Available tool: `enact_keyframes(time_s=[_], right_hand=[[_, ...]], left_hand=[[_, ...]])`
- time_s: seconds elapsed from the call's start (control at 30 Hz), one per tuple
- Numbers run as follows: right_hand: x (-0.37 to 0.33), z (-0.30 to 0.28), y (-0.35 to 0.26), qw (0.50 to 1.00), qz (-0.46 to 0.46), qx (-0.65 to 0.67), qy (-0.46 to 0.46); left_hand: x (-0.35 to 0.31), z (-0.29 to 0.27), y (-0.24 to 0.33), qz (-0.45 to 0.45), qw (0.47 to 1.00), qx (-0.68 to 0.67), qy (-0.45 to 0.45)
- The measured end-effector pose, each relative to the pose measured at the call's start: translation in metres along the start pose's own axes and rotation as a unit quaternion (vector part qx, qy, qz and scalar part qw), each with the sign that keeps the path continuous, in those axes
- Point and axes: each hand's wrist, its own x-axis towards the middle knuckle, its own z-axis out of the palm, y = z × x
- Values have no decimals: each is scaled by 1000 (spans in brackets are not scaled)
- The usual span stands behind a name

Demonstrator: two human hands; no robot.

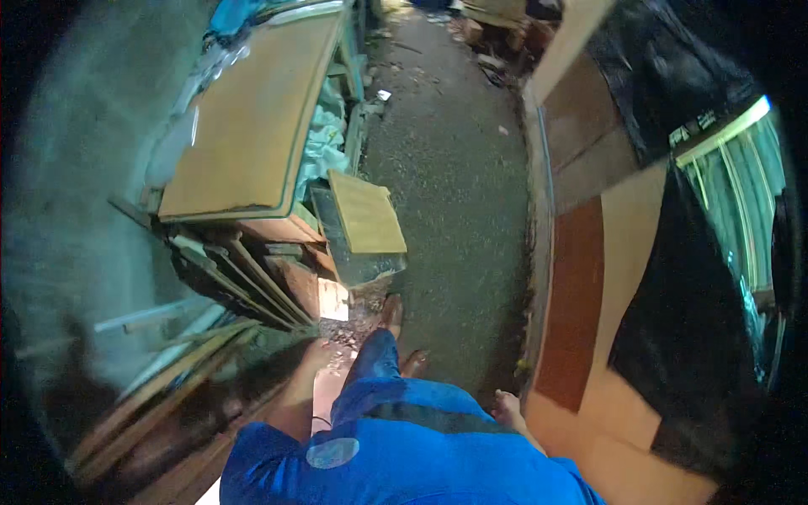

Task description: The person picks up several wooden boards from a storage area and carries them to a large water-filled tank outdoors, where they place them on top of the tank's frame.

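Grey ground [454,210] stretches ahead of us, between brown panels [576,311] on our right and a tan sheet [261,109] on our left. Just off the sheet's near corner sits a yellowish board [368,215]. Beside us, a pale board [331,389] shows between our left hand [318,352] and leg [374,358]; we cannot tell whether that grip holds it. Our right hand [507,406] hangs near the panels, its grip unclear.

I see a dim, grainy feed: the floor [454,194] lies in shade, a patch of light [334,300] glares by its near left edge, and a strip [728,133] beyond its right edge shines. The right hand [507,409] looks soft; the corners go black.
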Motion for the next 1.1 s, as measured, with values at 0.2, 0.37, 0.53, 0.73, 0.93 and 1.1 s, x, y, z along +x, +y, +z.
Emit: enact_keyframes(time_s=[0.2,0.37,0.53,0.73,0.93,1.1], right_hand=[[-24,48,-212,927,-194,-312,-72],[-1,100,-316,937,-232,-235,-116],[15,170,-391,820,-383,-395,-160],[61,224,-444,730,-353,-551,-197],[118,279,-508,533,-388,-704,-262],[147,354,-558,384,-438,-759,-291]], left_hand=[[82,42,-41,4,991,-132,18],[39,19,87,-78,988,-127,50],[52,31,93,-108,977,-172,64],[54,61,102,-150,969,-152,127],[34,100,150,-92,964,-141,205],[3,181,115,-154,969,-30,191]])
